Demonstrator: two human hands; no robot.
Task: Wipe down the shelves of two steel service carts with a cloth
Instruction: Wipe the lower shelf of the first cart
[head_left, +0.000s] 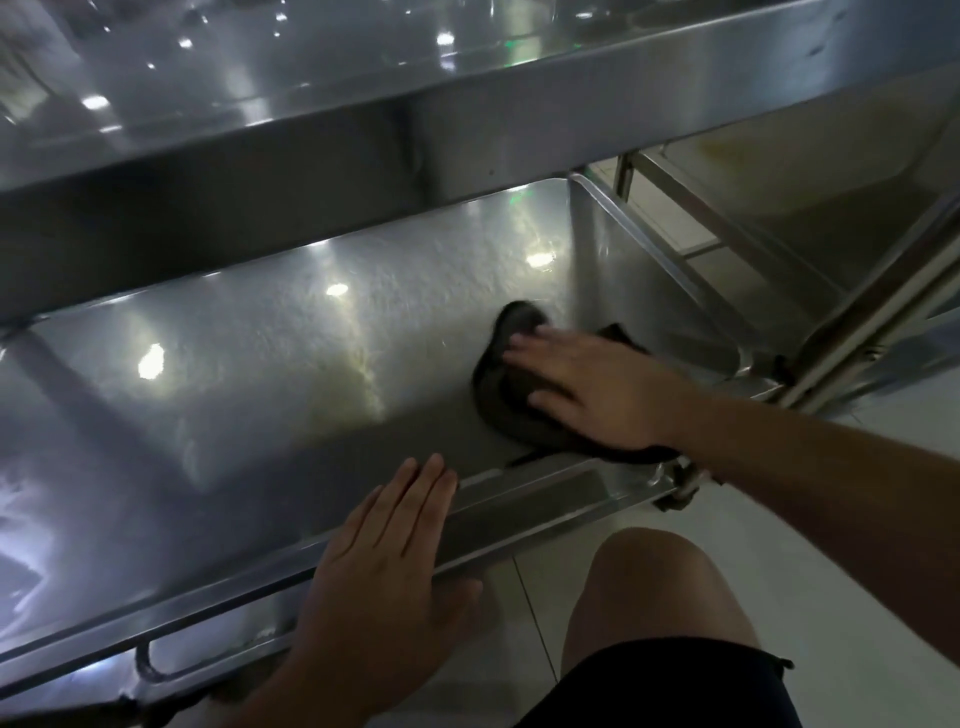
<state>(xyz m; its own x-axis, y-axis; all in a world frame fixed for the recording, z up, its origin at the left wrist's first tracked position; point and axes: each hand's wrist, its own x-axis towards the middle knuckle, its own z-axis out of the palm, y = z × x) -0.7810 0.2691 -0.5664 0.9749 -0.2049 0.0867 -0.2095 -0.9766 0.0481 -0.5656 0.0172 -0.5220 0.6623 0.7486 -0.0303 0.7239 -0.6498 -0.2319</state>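
A steel service cart fills the view; its lower shelf (249, 374) is a shallow shiny tray below the upper shelf (260, 171). A dark cloth (506, 410) lies crumpled at the right end of the lower shelf, near the side wall. My right hand (597, 395) presses flat on the cloth, fingers spread and pointing left. My left hand (384, 561) rests palm down on the shelf's front rim, fingers together and extended, holding nothing.
A second steel cart frame (810, 270) stands close on the right, its legs touching this cart's corner. Light floor tiles (649, 509) lie below. My bare knee (660, 592) and dark shorts sit close to the front rim.
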